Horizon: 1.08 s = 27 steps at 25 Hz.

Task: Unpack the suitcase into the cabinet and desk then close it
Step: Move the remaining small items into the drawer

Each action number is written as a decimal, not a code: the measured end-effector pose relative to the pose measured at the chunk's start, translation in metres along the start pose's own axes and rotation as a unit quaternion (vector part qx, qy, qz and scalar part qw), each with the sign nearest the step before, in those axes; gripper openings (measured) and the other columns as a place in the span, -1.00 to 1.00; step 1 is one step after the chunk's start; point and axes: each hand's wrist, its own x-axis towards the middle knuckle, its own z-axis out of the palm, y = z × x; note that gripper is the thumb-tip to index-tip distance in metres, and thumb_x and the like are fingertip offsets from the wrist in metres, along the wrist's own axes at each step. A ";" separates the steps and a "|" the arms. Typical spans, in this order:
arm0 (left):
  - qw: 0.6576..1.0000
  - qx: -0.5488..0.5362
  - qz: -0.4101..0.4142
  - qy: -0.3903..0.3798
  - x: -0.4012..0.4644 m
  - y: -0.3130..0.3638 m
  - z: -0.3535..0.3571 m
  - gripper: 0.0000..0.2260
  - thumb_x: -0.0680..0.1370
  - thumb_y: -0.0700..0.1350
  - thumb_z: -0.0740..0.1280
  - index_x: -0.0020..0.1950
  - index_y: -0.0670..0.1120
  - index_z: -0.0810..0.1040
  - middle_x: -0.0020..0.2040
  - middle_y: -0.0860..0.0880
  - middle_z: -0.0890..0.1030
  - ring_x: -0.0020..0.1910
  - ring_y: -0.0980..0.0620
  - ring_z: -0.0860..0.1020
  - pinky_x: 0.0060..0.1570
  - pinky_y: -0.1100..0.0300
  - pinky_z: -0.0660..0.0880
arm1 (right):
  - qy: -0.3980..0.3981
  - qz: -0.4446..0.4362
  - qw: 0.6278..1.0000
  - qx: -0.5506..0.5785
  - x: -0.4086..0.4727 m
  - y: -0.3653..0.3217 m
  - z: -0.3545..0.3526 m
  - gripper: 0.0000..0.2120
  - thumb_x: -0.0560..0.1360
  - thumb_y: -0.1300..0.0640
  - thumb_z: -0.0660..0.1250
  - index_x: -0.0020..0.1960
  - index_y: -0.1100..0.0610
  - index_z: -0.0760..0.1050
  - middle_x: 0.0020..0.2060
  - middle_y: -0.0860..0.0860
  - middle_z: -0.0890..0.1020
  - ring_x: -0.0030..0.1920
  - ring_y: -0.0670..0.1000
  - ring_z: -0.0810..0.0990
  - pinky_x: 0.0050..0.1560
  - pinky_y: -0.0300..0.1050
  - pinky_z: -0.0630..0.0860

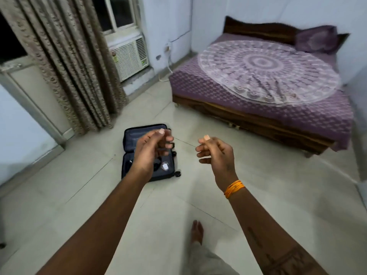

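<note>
Out in front of the person, both bare arms reach forward over the tiled floor (pixel 79 191). The left hand (pixel 153 149) is loosely curled with the thumb up and nothing in it; it hangs in the line of sight over the suitcase (pixel 135 139) and hides its middle. The right hand (pixel 214 153) is curled the same way, empty too, with an orange thread band (pixel 234 188) at the wrist and tattoo marks along the forearm. Beyond the hands, the suitcase lies open flat on the floor, dark, its wheels toward the right. The far half looks bare, lined in dark cloth. In the near half lie a small pale packet (pixel 165 166) and some dark things beside it, too blurred and hidden to name. A bare foot (pixel 197 231) stands on the tiles below. Left of the case hangs a patterned curtain (pixel 75 66), with an air conditioner (pixel 129 56) past it. To the right stands a wooden bed (pixel 268 76) under a purple spread, a pillow (pixel 317 38) at its head.
</note>
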 end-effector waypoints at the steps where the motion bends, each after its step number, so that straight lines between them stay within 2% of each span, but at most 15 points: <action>1: 1.000 0.001 0.005 0.022 0.018 0.002 -0.012 -0.78 0.70 -0.07 0.27 0.10 -0.13 0.68 -0.08 -0.08 0.72 -0.19 0.02 0.65 -0.21 0.16 0.55 | -0.022 0.005 1.000 -0.006 0.022 0.005 0.016 -0.69 0.67 0.02 0.31 0.04 0.27 0.66 -0.13 0.24 0.71 -0.21 0.04 0.64 -0.17 -0.03 0.58; 6: 0.993 -0.006 -0.007 0.118 0.106 -0.009 -0.069 -0.76 0.69 -0.05 0.28 0.11 -0.13 0.70 -0.03 -0.12 0.71 -0.13 -0.03 0.64 -0.17 0.15 0.57 | -0.103 0.038 0.994 -0.018 0.140 0.027 0.090 -0.69 0.65 0.04 0.35 0.03 0.31 0.65 -0.14 0.27 0.70 -0.20 0.07 0.63 -0.19 -0.06 0.59; 10: 0.984 0.001 -0.046 0.175 0.155 -0.027 -0.105 -0.76 0.69 -0.07 0.29 0.13 -0.18 0.69 -0.03 -0.13 0.71 -0.11 -0.08 0.64 -0.16 0.13 0.57 | -0.161 0.065 0.984 -0.026 0.209 0.043 0.149 -0.69 0.64 0.03 0.36 0.05 0.30 0.66 -0.20 0.16 0.71 -0.23 0.03 0.63 -0.22 -0.10 0.61; 12: 0.977 -0.002 -0.067 0.203 0.181 -0.035 -0.128 -0.76 0.68 -0.08 0.30 0.14 -0.20 0.69 -0.06 -0.12 0.72 -0.13 -0.07 0.63 -0.18 0.17 0.57 | -0.168 0.084 0.982 -0.016 0.240 0.056 0.180 -0.68 0.64 0.03 0.36 0.06 0.31 0.67 -0.20 0.17 0.70 -0.24 0.02 0.63 -0.26 -0.13 0.60; 17: 0.969 0.011 -0.122 0.216 0.260 -0.062 -0.189 -0.76 0.68 -0.12 0.31 0.17 -0.25 0.67 -0.10 -0.11 0.72 -0.18 -0.02 0.63 -0.23 0.22 0.55 | -0.151 0.121 0.980 -0.036 0.312 0.104 0.244 -0.71 0.66 0.06 0.35 0.07 0.30 0.67 -0.14 0.28 0.71 -0.24 0.06 0.64 -0.22 -0.05 0.62; 21: 0.964 0.021 -0.186 0.188 0.350 -0.104 -0.246 -0.78 0.67 -0.12 0.32 0.15 -0.22 0.68 -0.08 -0.13 0.71 -0.15 -0.05 0.62 -0.21 0.17 0.54 | -0.107 0.152 0.981 -0.051 0.361 0.157 0.298 -0.73 0.65 0.08 0.36 0.07 0.30 0.66 -0.20 0.23 0.70 -0.23 0.05 0.63 -0.19 -0.02 0.64; 24: 0.960 0.034 -0.225 0.165 0.406 -0.136 -0.277 -0.78 0.66 -0.09 0.34 0.16 -0.19 0.69 -0.09 -0.10 0.73 -0.18 -0.01 0.62 -0.22 0.15 0.53 | -0.060 0.197 0.977 -0.049 0.385 0.196 0.338 -0.76 0.64 0.09 0.37 0.04 0.28 0.67 -0.26 0.12 0.69 -0.24 0.04 0.62 -0.24 -0.08 0.62; 27: 0.950 0.023 -0.259 0.172 0.456 -0.172 -0.308 -0.77 0.65 -0.09 0.32 0.19 -0.18 0.67 -0.09 -0.08 0.72 -0.23 0.02 0.63 -0.26 0.20 0.53 | -0.043 0.239 0.969 -0.047 0.412 0.243 0.386 -0.74 0.64 0.11 0.37 0.03 0.32 0.66 -0.26 0.11 0.68 -0.27 0.03 0.61 -0.28 -0.14 0.59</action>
